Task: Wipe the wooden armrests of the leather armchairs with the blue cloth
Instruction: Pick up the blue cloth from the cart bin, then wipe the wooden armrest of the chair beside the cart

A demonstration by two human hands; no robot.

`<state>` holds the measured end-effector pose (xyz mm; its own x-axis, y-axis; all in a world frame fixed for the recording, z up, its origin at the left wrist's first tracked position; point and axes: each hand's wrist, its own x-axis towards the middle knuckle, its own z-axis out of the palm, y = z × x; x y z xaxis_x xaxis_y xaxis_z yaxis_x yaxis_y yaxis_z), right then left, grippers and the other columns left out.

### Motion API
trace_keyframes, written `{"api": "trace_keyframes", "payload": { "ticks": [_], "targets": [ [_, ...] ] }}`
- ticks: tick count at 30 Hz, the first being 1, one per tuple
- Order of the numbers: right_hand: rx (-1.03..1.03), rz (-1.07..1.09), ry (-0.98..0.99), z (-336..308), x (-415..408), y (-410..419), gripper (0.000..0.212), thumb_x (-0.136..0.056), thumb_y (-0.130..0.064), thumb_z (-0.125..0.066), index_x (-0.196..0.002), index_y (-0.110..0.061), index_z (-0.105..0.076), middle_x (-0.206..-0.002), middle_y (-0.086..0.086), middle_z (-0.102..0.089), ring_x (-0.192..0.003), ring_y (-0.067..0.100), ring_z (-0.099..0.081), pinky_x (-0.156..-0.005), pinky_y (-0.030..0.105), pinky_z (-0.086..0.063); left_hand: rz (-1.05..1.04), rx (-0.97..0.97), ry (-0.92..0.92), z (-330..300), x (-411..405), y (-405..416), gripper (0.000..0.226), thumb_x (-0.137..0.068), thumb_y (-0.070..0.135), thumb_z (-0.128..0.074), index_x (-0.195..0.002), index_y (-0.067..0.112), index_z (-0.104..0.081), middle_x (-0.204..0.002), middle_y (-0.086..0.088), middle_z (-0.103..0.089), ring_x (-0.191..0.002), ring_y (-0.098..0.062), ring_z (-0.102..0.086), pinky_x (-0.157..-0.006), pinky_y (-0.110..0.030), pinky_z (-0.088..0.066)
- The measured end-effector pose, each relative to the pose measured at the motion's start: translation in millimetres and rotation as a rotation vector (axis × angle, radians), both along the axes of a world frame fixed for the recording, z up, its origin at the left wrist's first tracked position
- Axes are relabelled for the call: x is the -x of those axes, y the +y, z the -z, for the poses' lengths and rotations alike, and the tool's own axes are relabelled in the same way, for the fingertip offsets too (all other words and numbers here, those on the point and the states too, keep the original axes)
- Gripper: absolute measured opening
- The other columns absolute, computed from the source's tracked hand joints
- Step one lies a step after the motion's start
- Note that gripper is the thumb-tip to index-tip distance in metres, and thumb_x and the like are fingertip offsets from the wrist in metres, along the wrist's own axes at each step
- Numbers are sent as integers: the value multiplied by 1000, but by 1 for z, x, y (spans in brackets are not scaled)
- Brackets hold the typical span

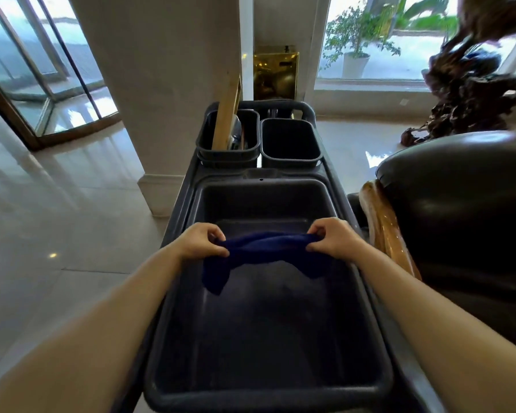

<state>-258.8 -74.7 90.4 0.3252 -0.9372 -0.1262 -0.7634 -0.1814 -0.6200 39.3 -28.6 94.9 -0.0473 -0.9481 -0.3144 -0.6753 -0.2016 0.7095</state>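
Note:
A dark blue cloth (262, 248) hangs stretched between both hands above the large dark tub (364, 380) of a cleaning cart. My left hand (200, 241) pinches the cloth's left end, which droops down to the left. My right hand (332, 238) pinches its right end. To the right of the cart stands a dark leather armchair (465, 210) with a glossy wooden armrest (383, 225) running along its near side, close beside my right forearm.
Two small dark bins (289, 143) sit at the cart's far end, and the left one holds a wooden plank (227, 114). A white pillar (161, 84) rises behind the cart. A carved root sculpture (465, 90) stands at the right, glass doors (42, 70) at the left, over polished floor.

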Motion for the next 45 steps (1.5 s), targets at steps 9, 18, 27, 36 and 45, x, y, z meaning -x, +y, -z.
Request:
{"api": "trace_keyframes", "payload": {
  "ticks": [9, 18, 27, 36, 45],
  "targets": [
    [188, 62, -49, -106, 54, 23, 16, -70, -15, -75, -79, -23, -64, -73, -1, -65, -70, 16, -60, -66, 28, -46, 169, 93, 166, -101, 36, -1, 18, -73, 5, -73, -86, 13, -63, -87, -13, -63, -82, -24, -59, -83, -41, -51],
    [223, 201, -50, -135, 203, 91, 20, -66, -12, -78, -83, -16, -68, -82, 5, -69, -81, 23, -64, -81, 43, -52, 269, 180, 179, -140, 173, 34, 18, -76, 2, -68, -86, 14, -61, -87, -14, -65, -70, -14, -59, -51, -14, -47],
    [150, 153, -73, -136, 390, 164, 22, -67, -10, -79, -77, -25, -67, -80, 3, -69, -76, 15, -63, -76, 31, -52, 203, 287, 238, -110, 356, 88, 16, -76, -7, -65, -88, 4, -63, -81, -15, -63, -67, -16, -59, -56, -16, -50],
    [85, 244, -95, -84, 492, 185, 22, -66, -11, -79, -71, -28, -65, -77, 3, -69, -73, 18, -64, -73, 39, -54, 111, 324, 230, -63, 463, 109, 17, -73, -7, -65, -84, 5, -64, -76, -6, -64, -70, -15, -59, -66, -25, -50],
    [-145, 267, -73, 39, 518, 151, 19, -73, -15, -74, -80, -29, -63, -80, -3, -69, -75, 12, -66, -60, 25, -52, 87, 102, 133, 56, 496, 85, 18, -73, 0, -66, -78, 17, -62, -78, -3, -66, -74, -15, -63, -61, -21, -47]
  ]
}}
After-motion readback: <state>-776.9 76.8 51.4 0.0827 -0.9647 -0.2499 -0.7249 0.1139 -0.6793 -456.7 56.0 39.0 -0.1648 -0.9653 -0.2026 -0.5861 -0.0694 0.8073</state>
